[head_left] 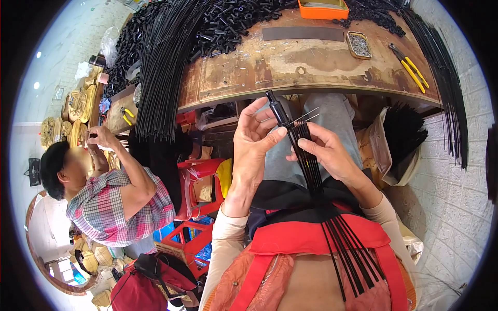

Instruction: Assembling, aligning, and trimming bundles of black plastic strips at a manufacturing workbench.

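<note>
In front of my lap, my left hand (254, 136) holds a shiny black tube that looks like an umbrella runner (278, 110). Its thumb presses near the tube's lower end, and the other fingers curve behind it. My right hand (327, 149) pinches a bundle of thin black rods, apparently umbrella ribs (312, 173), with the thumb on top. The rods' upper ends meet the tube's lower end; whether they are joined cannot be made out. Their lower ends fan out over my red apron (316, 238). Thin metal wires (306, 117) stick out to the right beside the tube.
The wooden bench (311, 67) bears a heap of black tubes (218, 31), long black rods (163, 67) overhanging its edge, a tray of small metal pieces (359, 45), yellow-handled pliers (410, 67) and an orange box (324, 9). A co-worker (119, 202) sits at left; a rod-filled sack (394, 145) stands right.
</note>
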Demonstrator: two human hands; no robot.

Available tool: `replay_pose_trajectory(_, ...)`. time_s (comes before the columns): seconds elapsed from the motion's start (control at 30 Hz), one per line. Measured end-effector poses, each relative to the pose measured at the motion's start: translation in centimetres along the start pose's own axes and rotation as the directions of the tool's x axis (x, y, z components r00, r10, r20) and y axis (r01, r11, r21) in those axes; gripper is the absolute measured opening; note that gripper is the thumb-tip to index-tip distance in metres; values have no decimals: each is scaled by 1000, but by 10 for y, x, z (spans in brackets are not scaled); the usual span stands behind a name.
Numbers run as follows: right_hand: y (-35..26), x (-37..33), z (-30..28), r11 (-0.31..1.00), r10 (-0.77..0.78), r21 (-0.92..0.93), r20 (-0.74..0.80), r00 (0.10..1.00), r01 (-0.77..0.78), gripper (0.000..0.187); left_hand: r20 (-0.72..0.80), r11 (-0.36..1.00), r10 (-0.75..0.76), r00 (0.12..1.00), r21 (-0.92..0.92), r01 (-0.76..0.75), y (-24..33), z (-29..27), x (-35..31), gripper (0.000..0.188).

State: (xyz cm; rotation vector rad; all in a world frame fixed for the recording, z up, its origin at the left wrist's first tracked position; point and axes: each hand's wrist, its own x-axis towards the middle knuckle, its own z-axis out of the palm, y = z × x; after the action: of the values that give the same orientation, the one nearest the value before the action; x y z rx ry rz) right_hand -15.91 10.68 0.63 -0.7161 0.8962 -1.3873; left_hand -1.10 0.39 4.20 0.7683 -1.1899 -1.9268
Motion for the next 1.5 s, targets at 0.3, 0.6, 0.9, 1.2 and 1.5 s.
replay_pose_trajectory(0.3, 2, 0, 1, 1000, 15, 7, -5, 1000, -15, 30, 11, 997, 34, 999, 75, -34, 7, -3, -1, 74)
replay_pose_trajectory(0.6, 5, 5, -5, 1000, -3, 3, 51, 999, 3, 26, 282, 987, -93, 955, -101, 126, 6, -19, 20, 86)
replay_pose_trajectory(0.9, 2, -2, -2, 998, -24, -49, 55, 998, 26, 22, 327, 956, -173, 929, -172, 239, -4, -17, 21, 87)
replay_pose_trajectory(1.2, 0, -4, -1, 998, -40, 43, 65, 997, 37, 22, 305, 961, -133, 943, -194, 199, -6, -18, 17, 85)
replay_pose_trajectory(1.5, 0, -3, -2, 997, -25, 70, 112, 993, 17, 30, 336, 972, -116, 935, -154, 176, -1, -16, 19, 79)
